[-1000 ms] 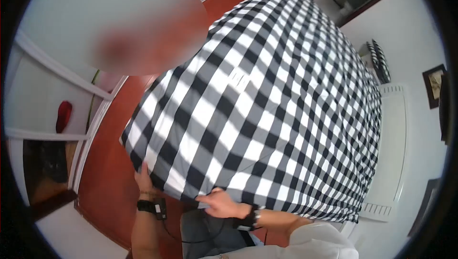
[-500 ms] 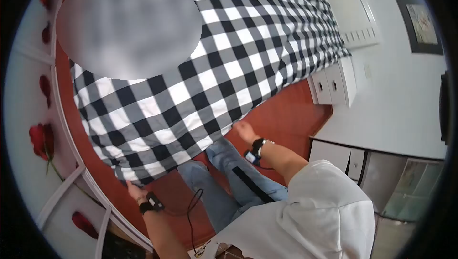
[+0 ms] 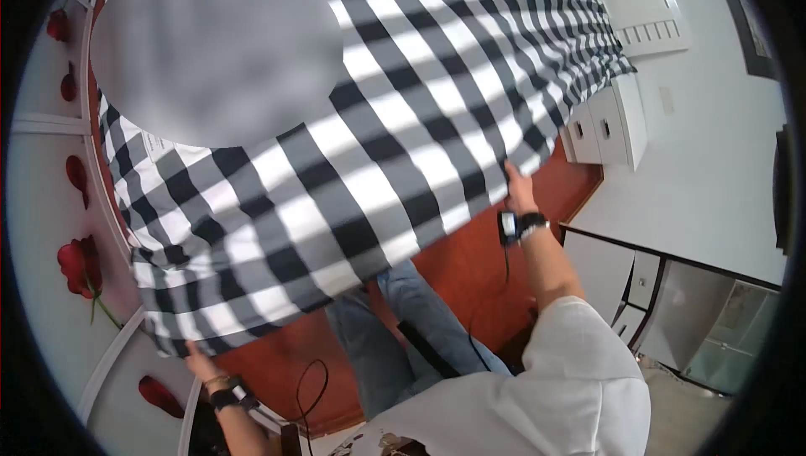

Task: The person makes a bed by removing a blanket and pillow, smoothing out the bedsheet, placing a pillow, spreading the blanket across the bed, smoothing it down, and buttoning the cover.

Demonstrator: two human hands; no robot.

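A black, white and grey checked duvet (image 3: 395, 179) spreads over most of the view. My left hand (image 3: 202, 362) grips its near left corner, the fingers partly covered by cloth. Farther right, my right hand (image 3: 520, 190) pinches the near edge, thumb on top. Between the two hands the edge hangs slightly lifted in front of my legs. A white printed label (image 3: 157, 147) shows at the left side of the cloth. A blurred oval hides the upper left part of the duvet.
Sliding doors with red rose prints (image 3: 81, 267) run along the left. At the right stand a white drawer unit (image 3: 606, 127) and a low cabinet (image 3: 598, 264). Reddish flooring (image 3: 478, 246) lies below me. A black cable (image 3: 326, 376) loops down beside my legs.
My right hand has moved right and up along the edge and now holds the cloth there. My left hand has shifted left and down with the corner. The near edge is raised and straighter.
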